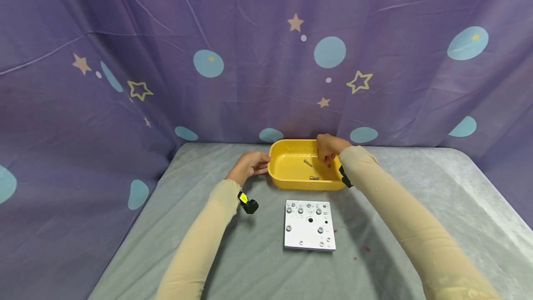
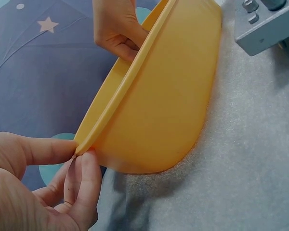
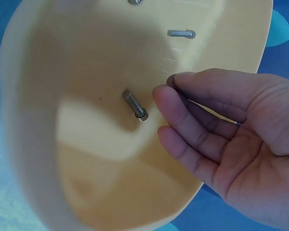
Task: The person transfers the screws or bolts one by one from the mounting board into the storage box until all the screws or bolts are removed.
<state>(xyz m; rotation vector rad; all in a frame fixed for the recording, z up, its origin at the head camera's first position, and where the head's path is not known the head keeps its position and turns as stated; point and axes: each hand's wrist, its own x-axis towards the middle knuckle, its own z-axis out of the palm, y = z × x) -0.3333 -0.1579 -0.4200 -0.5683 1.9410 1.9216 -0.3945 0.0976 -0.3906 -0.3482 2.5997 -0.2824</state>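
My left hand (image 1: 251, 165) pinches the left rim of a yellow plastic tray (image 2: 154, 101) between thumb and fingers. The tray's near wall looks tilted in the left wrist view. My right hand (image 3: 231, 130) reaches over the right side into the tray, its fingers loosely bent and nothing visible between them. Just beyond those fingertips lies a socket-head bolt (image 3: 135, 106) on the tray floor. Another bolt (image 3: 181, 33) lies farther along, and part of a third shows at that view's top edge. From the head view, a bolt (image 1: 308, 163) rests near the tray's middle.
In front of the tray, a square metal plate (image 1: 308, 237) carries several bolts and holes. Grey cloth (image 1: 250, 263) covers the table. Small red specks (image 1: 367, 248) lie right of the plate. A purple curtain (image 1: 258, 59) with stars hangs right behind the tray.
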